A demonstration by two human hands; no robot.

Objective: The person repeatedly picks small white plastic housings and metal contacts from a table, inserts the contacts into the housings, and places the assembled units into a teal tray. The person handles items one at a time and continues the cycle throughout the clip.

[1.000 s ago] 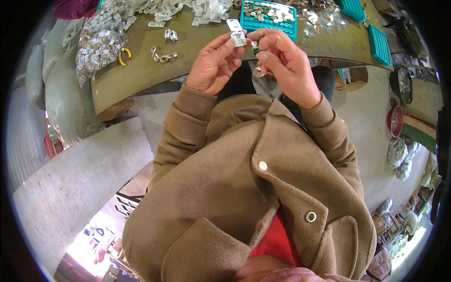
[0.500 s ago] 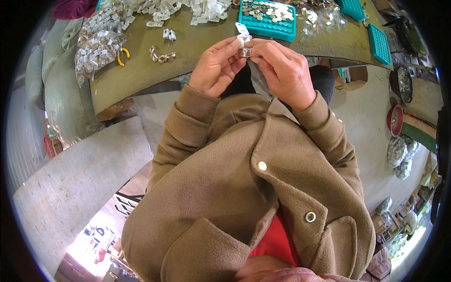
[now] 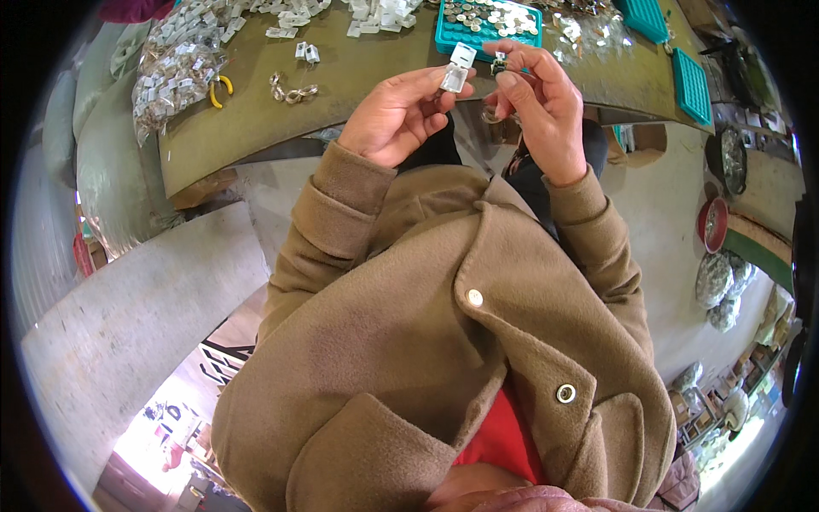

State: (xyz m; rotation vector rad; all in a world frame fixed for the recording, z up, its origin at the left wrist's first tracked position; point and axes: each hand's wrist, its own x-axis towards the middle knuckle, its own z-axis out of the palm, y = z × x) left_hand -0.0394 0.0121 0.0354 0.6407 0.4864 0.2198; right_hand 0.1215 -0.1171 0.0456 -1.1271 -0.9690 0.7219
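Note:
My left hand (image 3: 394, 118) pinches a small white plastic box with a hanging tab (image 3: 456, 72), held upright above the table's near edge. Just to its right, my right hand (image 3: 548, 109) grips a small dark piece with a white tag (image 3: 499, 63) between thumb and forefinger. A shiny curved part (image 3: 490, 113) shows below that hand's fingers; whether it belongs to the dark piece I cannot tell. Behind both hands lies a teal tray (image 3: 444, 38) with many small round silvery discs.
More white boxes (image 3: 375, 15) are heaped at the table's back. To the left lie a bulging clear bag (image 3: 171, 85), yellow-handled pliers (image 3: 221, 92) and a shiny looped band (image 3: 293, 89). Another teal tray (image 3: 691, 85) sits at the right edge, near loose clear pieces (image 3: 580, 38).
My hands have moved apart. The white box stays in my left hand, now turned more into view, while my right hand has shifted right with the small dark piece.

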